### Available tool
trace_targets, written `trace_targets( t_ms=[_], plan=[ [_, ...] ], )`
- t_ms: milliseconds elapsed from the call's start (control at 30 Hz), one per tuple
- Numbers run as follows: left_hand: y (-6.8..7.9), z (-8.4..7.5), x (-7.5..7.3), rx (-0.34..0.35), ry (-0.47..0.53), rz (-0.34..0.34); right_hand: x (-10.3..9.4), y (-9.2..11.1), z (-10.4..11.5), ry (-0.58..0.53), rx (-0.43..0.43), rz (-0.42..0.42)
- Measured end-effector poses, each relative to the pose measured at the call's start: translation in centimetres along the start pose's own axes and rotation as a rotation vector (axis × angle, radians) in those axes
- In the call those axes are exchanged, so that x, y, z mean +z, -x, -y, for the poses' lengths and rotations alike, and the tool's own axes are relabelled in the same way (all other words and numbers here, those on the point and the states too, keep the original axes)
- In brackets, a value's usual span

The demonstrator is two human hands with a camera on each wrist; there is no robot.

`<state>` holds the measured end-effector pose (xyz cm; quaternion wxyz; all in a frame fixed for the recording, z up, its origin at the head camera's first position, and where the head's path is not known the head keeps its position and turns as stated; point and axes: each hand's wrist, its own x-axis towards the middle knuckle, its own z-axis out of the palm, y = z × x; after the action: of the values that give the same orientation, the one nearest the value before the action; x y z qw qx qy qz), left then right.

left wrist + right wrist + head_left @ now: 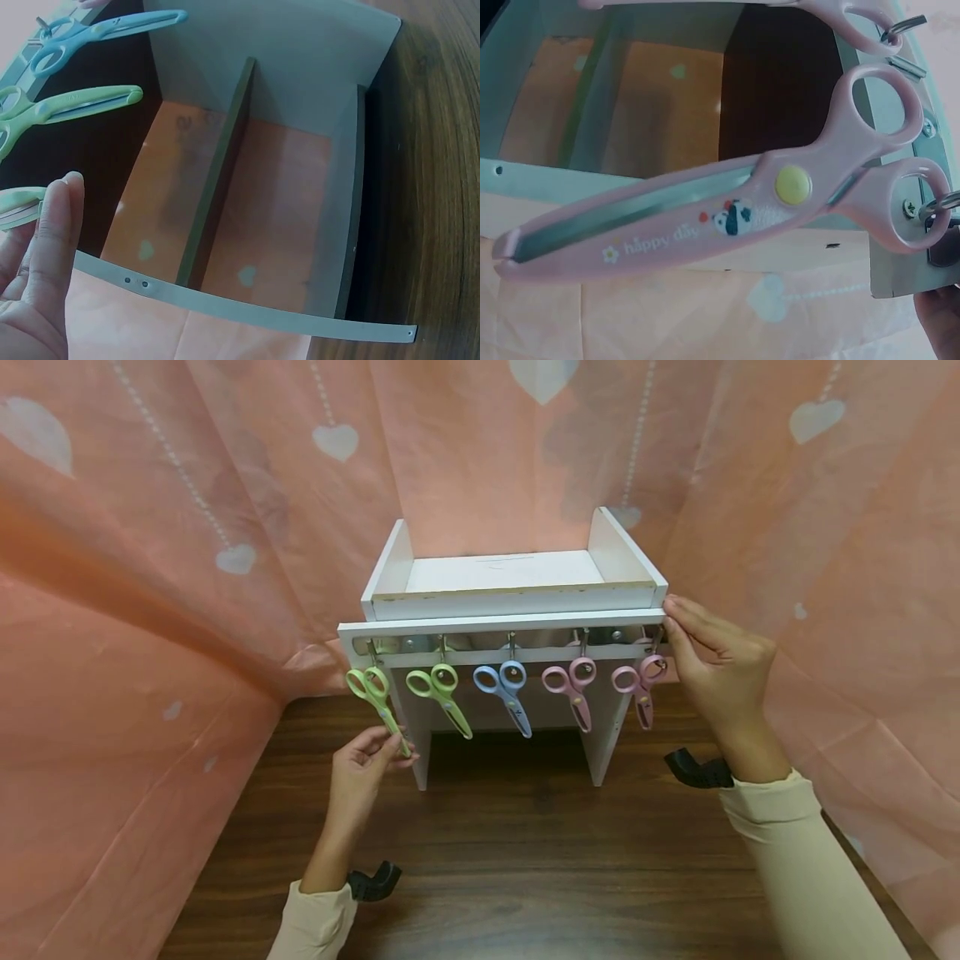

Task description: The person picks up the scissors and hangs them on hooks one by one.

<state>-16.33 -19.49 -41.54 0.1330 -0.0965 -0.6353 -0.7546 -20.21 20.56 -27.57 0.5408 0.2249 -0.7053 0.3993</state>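
Small plastic scissors hang by finger loops from metal hooks on a white rail (487, 624). My left hand (363, 768) pinches the blade end of the leftmost green scissors (380, 700), whose loop is still at its hook. Beside it hang another pair of green scissors (442, 692), blue scissors (507, 692), pink scissors (576, 695) and, at the far right, more pink scissors (780, 187) printed "happy day". The rail's right end is gripped between the thumb and fingers of my right hand (723, 656); only a bit of that hand shows in the right wrist view.
Behind the rail stands a white shelf unit (630, 556) with an upper tray and side panels reaching down. Its inner divider (217, 172) shows from the left wrist. Below lies a dark wood surface (540, 860); pink cloth (187, 652) with hearts surrounds it.
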Motion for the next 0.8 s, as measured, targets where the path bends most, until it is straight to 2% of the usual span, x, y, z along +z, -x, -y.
trace_targets(
  t_ms=[167,333,600,800],
  plan=[
    [0.0,0.1,0.0,-0.027,-0.018,0.017,-0.1,0.1,0.5,-0.020,-0.013,0.007],
    [-0.3,0.2,0.1,-0.039,-0.033,0.051,-0.5,0.1,1.3,0.024,-0.017,0.043],
    [-0.1,0.0,-0.2,-0.095,-0.090,0.100,-1.5,1.3,-0.6,0.093,0.008,0.206],
    [-0.1,0.5,-0.4,-0.117,-0.083,0.134,-2.3,1.9,-0.3,0.143,0.027,0.295]
  ],
)
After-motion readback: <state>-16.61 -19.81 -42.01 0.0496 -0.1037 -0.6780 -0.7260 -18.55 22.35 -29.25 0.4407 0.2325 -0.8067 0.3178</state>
